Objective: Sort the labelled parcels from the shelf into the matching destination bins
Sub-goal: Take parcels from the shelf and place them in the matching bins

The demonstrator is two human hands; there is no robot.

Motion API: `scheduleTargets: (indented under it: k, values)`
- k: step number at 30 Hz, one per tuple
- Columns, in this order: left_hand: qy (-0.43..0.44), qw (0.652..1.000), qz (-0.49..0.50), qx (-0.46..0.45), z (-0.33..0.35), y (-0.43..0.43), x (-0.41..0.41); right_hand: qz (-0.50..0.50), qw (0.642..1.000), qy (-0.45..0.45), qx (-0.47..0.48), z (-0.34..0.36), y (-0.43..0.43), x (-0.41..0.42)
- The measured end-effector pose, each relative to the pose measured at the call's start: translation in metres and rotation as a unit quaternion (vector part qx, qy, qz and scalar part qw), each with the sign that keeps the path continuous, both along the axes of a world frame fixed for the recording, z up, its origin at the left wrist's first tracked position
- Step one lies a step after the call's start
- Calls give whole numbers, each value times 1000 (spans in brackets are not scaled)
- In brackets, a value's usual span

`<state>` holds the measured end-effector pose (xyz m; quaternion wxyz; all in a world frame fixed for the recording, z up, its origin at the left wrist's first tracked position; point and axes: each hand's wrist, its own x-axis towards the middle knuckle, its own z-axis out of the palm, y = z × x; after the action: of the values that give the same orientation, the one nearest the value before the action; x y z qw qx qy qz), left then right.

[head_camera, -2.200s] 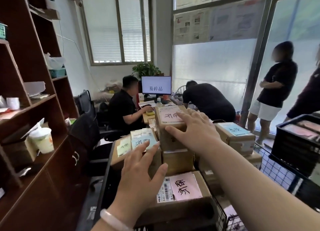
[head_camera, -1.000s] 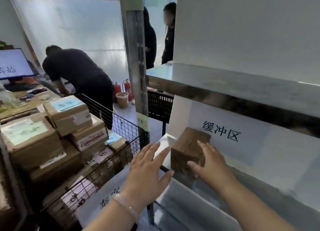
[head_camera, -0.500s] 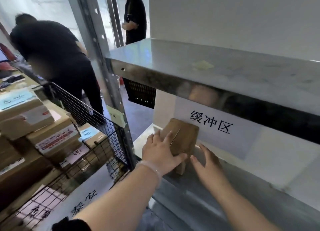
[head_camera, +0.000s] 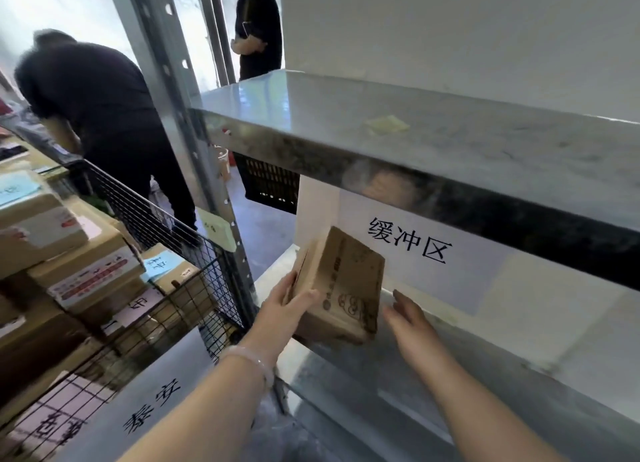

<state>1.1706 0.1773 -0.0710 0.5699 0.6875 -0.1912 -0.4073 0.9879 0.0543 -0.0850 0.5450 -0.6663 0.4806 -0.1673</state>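
Metal shelf [head_camera: 381,385] | left hand [head_camera: 282,307] grips tilted cardboard parcel [head_camera: 343,281] by its left edge | right hand [head_camera: 410,321] straight-fingered, just beside it

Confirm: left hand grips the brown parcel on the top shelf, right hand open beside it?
Wrong shelf. In the head view the left hand grips the brown parcel on the lower shelf, under the top shelf; right hand open beside it.

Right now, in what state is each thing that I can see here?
parcel, tilted over the lower shelf
left hand, grips the parcel's left edge
right hand, open beside the parcel's right side
wire basket, filled with stacked labelled boxes
upper shelf, bears one yellow note
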Motion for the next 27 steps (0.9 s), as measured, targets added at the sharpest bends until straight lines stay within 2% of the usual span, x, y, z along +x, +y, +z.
scheduleTargets:
  k: [3, 6, 9, 11, 14, 18, 21, 24, 27]
  values:
    - [164, 985, 35, -48, -4, 27, 0, -6, 995, -63, 80, 18, 10, 17]
    - [239, 966, 42, -94, -5, 46, -2, 73, 978, -138, 140, 31, 34, 23]
    - [226, 967, 46, -105, -3, 61, -3, 112, 975, -154, 110, 44, 49, 30]
    - [183, 977, 52, -91, -1, 69, -2, 116, 980, -149, 66, 52, 56, 33]
    - [75, 994, 67, -38, -2, 79, 3, 125, 986, -107, -39, 55, 61, 32]
    - [26, 995, 80, -60, 9, 90, 5, 159, 966, -25, -202, 59, 71, 32]
    - [19, 993, 83, -80, 18, 97, 6, 196, 934, 37, -296, 62, 81, 35]
    - [37, 994, 57, -85, 28, 99, 2, 209, 923, 49, -319, 65, 92, 41]
    - [61, 988, 90, -113, 28, 102, 4, 234, 914, 45, -329, 68, 102, 48]
